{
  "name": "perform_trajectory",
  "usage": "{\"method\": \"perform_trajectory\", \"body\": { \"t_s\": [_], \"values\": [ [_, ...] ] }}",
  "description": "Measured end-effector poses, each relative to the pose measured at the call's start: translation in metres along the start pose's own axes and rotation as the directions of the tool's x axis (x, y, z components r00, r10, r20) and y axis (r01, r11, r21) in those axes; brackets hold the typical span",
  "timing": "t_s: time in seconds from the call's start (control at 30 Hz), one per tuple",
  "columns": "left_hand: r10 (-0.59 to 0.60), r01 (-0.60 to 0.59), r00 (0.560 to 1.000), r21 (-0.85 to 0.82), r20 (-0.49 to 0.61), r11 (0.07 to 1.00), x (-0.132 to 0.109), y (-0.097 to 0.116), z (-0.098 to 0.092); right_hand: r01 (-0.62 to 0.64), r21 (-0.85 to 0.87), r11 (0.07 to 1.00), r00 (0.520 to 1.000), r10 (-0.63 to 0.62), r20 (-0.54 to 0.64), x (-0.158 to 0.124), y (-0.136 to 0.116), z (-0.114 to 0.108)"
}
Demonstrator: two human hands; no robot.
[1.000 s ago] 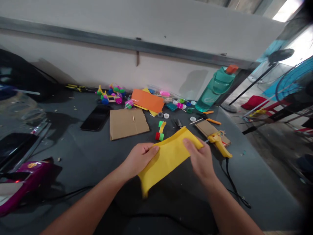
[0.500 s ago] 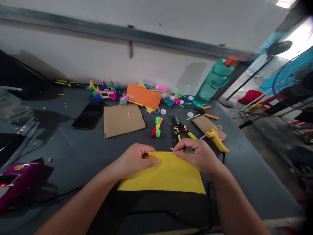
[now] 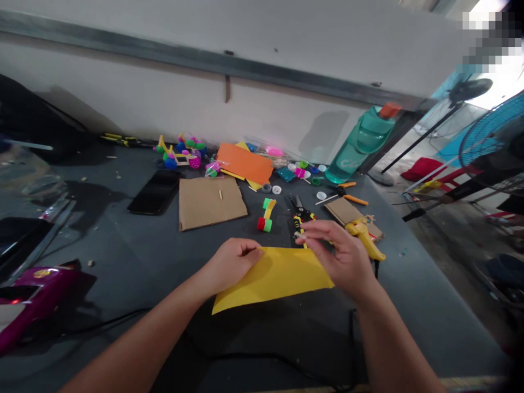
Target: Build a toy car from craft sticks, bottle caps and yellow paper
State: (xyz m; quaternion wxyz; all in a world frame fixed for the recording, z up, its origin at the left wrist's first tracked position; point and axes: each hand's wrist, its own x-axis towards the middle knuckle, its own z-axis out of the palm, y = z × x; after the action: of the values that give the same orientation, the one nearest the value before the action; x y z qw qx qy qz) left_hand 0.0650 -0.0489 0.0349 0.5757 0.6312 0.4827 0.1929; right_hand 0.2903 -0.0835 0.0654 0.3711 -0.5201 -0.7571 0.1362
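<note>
A yellow sheet (image 3: 278, 275), paper or thin card, hangs tilted above the dark table. My left hand (image 3: 233, 265) pinches its upper left edge between thumb and fingers. At the sheet's upper right, my right hand (image 3: 339, 254) has its fingertips together on a small pale piece (image 3: 300, 236), which looks like a short bit of stick and is partly hidden. Just beyond that hand are pliers-like cutters (image 3: 301, 210) with yellow and black handles. A small assembly of green and red bottle caps (image 3: 264, 224) joined by a yellow strip stands behind the sheet.
Brown cardboard (image 3: 210, 204) and a black phone (image 3: 153, 192) lie left of centre. A yellow glue gun (image 3: 366, 237) rests against a cardboard piece at right. Orange sheets (image 3: 245, 162), loose caps and a teal bottle (image 3: 360, 144) line the wall. A dark cable (image 3: 254, 356) crosses the front.
My right hand has let go of the sheet's top edge and picked up the small pale piece. The sheet has tilted, its right side rising, while my left hand keeps hold.
</note>
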Motion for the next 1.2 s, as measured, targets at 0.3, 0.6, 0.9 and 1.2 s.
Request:
{"method": "perform_trajectory", "body": {
  "t_s": [0.3,0.6,0.9,1.2],
  "values": [
    [-0.011,0.024,0.996,-0.142,0.091,0.99,-0.004,0.002,0.004,0.17,-0.068,0.983,0.985,-0.167,0.04,-0.001,-0.015,0.034],
    [0.011,0.016,0.992,-0.21,0.125,0.977,-0.006,0.003,0.001,0.101,-0.072,0.992,0.991,-0.094,0.093,-0.005,-0.012,0.038],
    [-0.007,0.028,0.995,-0.21,0.101,0.977,0.0,0.0,-0.01,0.154,-0.177,0.972,0.985,-0.164,-0.044,0.002,0.007,0.02],
    [-0.053,0.188,0.911,-0.296,0.41,0.936,-0.01,0.002,0.008,0.297,-0.322,0.899,0.925,-0.354,-0.138,-0.002,-0.002,0.014]
  ]
}}
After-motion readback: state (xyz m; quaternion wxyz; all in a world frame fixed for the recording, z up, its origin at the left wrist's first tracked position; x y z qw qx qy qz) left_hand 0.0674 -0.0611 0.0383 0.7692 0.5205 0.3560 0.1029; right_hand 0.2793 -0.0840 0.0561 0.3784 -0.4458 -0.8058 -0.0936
